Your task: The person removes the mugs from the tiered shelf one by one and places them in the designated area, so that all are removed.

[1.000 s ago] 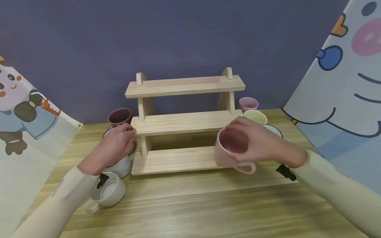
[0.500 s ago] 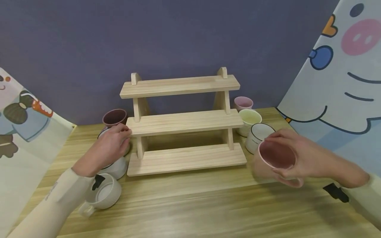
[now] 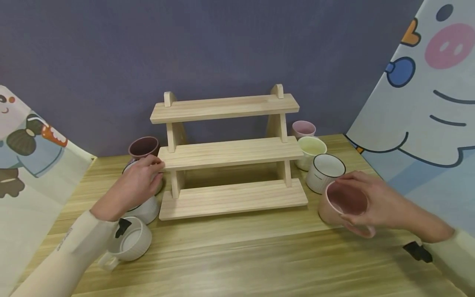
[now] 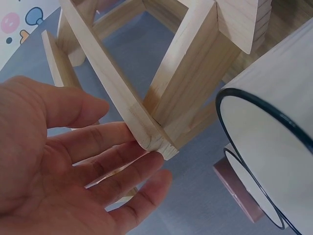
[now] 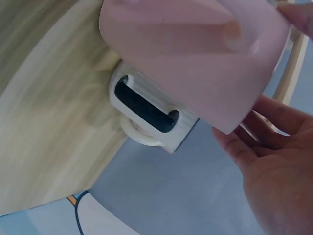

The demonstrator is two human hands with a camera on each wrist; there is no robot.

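Note:
In the head view my right hand [image 3: 378, 202] grips a pink mug [image 3: 326, 211] near its rim, thumb on the near side and fingers on the far side. The mug is upright at the front of the right-hand row, its handle pointing toward me. The right wrist view shows the pink mug [image 5: 195, 58] from the side. At the left, my left hand [image 3: 135, 183] touches the end of the middle shelf of a three-tier wooden stand [image 3: 230, 154]. In the left wrist view its fingers [image 4: 142, 166] lie against that shelf end, with the thumb apart.
Behind the pink mug stand a white dark-rimmed mug [image 3: 315, 177], a pale green cup [image 3: 306, 159] and a pink-purple cup [image 3: 303, 128]. Left of the stand are a dark maroon cup [image 3: 144, 144], white dark-rimmed mugs partly hidden by my arm, and a ribbed white mug [image 3: 139, 243].
My right hand has carried the pink mug right, from in front of the stand's bottom shelf to beside the white mug, and slightly down lately. The left hand has stayed at the shelf end.

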